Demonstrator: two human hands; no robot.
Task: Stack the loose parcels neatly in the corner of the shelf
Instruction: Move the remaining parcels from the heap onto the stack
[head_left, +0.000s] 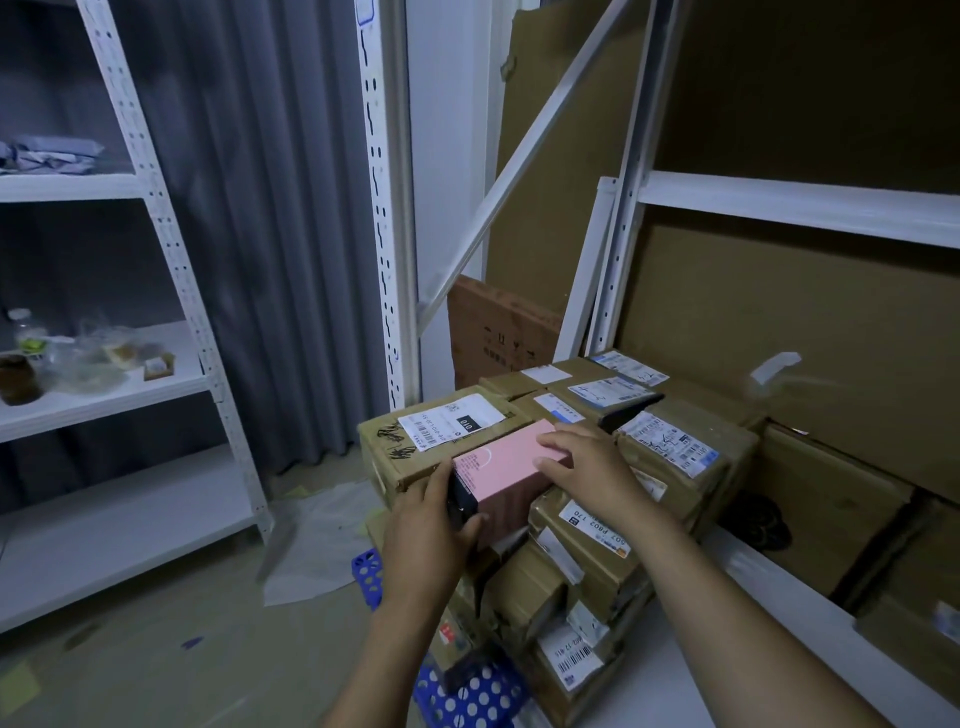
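Pink parcel (511, 467) in hands (426, 530) (589, 470), atop stack (602, 561)

I have one view to report, the head camera. It sits above and behind the pink box (511, 467) and faces forward and steeply down. The box lies just below the frame centre and near the lens. Both forearms enter from the bottom edge below the box, and the left hand (426, 540) and right hand (587, 467) are on it. The wide-angle lens bends straight lines. The white upright (382, 208) above and left of the box leans, and so does the shelf beam (800, 208) above and right of it. Well apart to the box's left stands a white rack (156, 208). Below and left of the box lies the floor (182, 649).
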